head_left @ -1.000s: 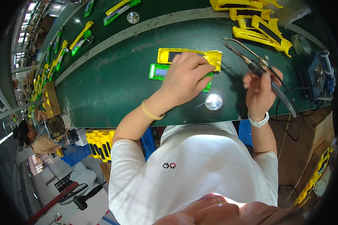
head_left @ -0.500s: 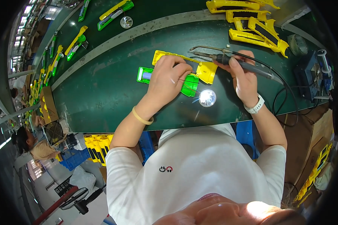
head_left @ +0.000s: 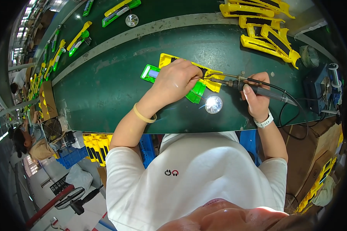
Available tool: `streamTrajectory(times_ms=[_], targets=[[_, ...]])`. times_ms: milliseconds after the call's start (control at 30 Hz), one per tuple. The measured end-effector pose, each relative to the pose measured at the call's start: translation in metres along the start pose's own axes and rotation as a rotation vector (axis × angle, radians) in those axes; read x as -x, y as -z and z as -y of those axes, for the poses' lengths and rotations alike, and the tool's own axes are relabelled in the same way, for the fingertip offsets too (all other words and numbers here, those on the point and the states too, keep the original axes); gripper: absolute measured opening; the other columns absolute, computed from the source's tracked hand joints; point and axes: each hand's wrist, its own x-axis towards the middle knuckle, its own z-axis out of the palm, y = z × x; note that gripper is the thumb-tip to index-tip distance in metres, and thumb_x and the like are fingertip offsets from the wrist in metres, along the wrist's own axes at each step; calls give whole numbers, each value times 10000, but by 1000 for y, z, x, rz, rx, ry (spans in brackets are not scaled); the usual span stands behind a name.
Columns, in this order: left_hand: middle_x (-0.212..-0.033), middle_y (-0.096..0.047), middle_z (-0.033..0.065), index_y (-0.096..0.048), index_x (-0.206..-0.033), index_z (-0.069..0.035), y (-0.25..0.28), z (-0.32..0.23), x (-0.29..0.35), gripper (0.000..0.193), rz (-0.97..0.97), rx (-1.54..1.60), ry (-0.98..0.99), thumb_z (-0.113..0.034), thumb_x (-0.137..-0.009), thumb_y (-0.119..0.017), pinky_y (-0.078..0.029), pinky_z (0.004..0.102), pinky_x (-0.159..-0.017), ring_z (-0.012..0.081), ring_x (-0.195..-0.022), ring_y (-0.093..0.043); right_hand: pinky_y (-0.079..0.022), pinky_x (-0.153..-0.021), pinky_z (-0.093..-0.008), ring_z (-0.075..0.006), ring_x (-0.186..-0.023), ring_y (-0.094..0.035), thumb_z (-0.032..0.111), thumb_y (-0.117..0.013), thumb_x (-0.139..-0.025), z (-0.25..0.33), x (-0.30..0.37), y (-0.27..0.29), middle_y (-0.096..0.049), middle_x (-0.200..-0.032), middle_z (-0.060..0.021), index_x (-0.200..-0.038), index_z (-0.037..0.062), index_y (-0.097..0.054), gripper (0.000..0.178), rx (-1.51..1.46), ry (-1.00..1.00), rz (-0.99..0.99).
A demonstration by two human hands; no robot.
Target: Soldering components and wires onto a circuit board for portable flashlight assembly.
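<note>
Head view: the yellow shell (head_left: 212, 75) lies on the green bench (head_left: 104, 88), in front of the person's chest, with a green shell (head_left: 154, 73) touching it. Its long axis runs from upper left to lower right across the bench. The left hand (head_left: 177, 79) rests on top of it, fingers curled together and pressing on the middle; whether they pinch a wire there I cannot tell. The right hand (head_left: 256, 98) is closed around the dark grip of the soldering iron (head_left: 254, 87), which lies nearly level, tip pointing left toward the shell's right end. So the work lies left of the right hand, just beyond the tip, and under the left hand, which is the nearer one. A cable (head_left: 293, 115) trails from the iron to the station (head_left: 322, 88) at the right edge. One round reflector (head_left: 213, 104) sits just below the shell; a second one (head_left: 132, 20) lies well apart on the far belt. Several more yellow housings (head_left: 266, 30), at least three, are stacked at the upper right.
</note>
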Motion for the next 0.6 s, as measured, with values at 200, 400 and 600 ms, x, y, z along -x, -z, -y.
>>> streamTrajectory(times_ms=[200, 400, 600], targets=[[-747, -571, 90, -616, -785, -55, -3, -2, -4, 76, 31, -67, -2, -76, -713, -627, -465, 374, -657, 277, -760, -554, -404, -567, -210, -69, -643, -481, 43, -625, -788, -1, -2, -2, -520, -760, -38, -892, 29, -422, 229, 106, -12, 61], [-728, -560, 93, -617, -782, -52, -6, -2, -6, 77, 14, -91, -19, -77, -710, -629, -458, 376, -643, 278, -731, -540, -409, -546, -213, -68, -613, -499, 54, -640, -789, -4, -2, -5, -519, -719, -27, -887, 24, -424, 239, 135, -22, 38], [-709, -553, 99, -614, -764, -51, -6, -3, -6, 58, -9, -77, -9, -85, -718, -617, -455, 378, -641, 282, -721, -535, -406, -508, -208, -71, -573, -499, 51, -628, -805, -5, 7, 2, -507, -700, -21, -903, 25, -421, 230, 224, 125, -42]])
